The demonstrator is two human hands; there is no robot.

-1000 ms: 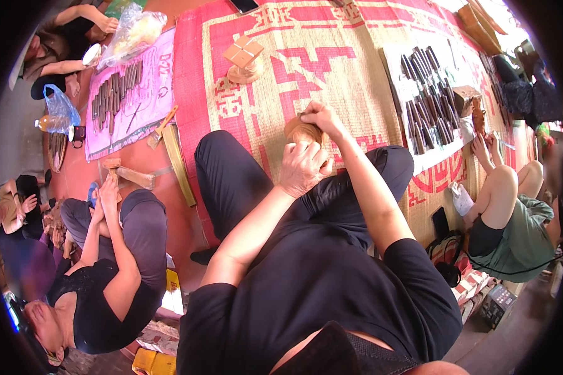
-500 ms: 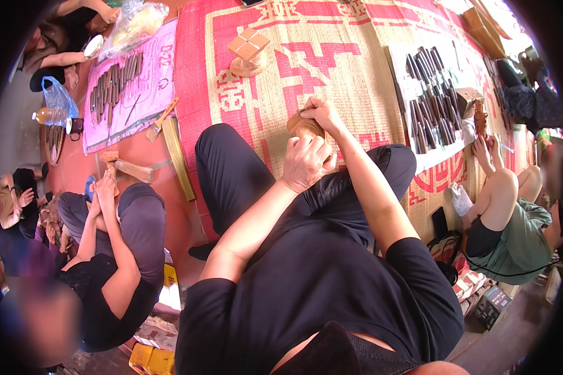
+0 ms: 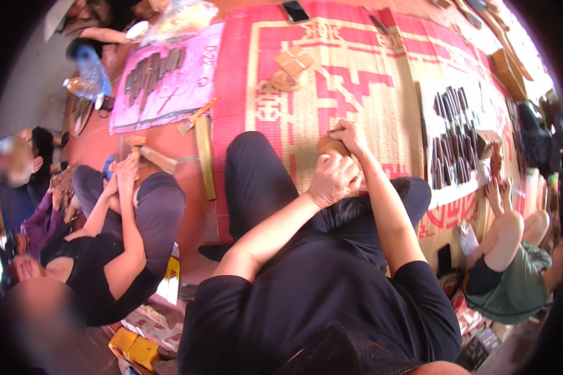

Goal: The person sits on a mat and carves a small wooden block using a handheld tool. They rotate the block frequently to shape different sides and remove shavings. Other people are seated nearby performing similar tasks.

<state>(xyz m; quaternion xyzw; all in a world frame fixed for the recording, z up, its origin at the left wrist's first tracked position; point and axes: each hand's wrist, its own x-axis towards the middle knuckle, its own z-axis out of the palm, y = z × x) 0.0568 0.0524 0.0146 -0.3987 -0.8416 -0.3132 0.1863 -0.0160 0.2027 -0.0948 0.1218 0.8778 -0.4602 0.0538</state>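
A small brown wooden piece [image 3: 331,146], rounded and paler toward its near side, is up in front of my lap between my bent knees. My right hand [image 3: 349,135] grips its far edge with thumb and fingers pressed together. Close on the near side, my left hand [image 3: 334,180] is curled into a fist. Whatever its fingers hold is hidden beneath them. Beyond my hands, on the red and straw-coloured mat [image 3: 381,134], a square wooden block [image 3: 294,59] rests on a round wooden piece [image 3: 286,82].
Rows of dark-handled carving tools [image 3: 453,140] lie on a white sheet at right, with more tools [image 3: 153,78] on a pink sheet at left. A brush [image 3: 197,117] and wooden strip [image 3: 204,156] line the mat's left edge. Co-workers sit both sides; a phone [image 3: 295,10] lies far off.
The whole view has shifted, so the surroundings appear farther right and mostly lower. Both my hands stay at the wooden piece, with little change in their grip.
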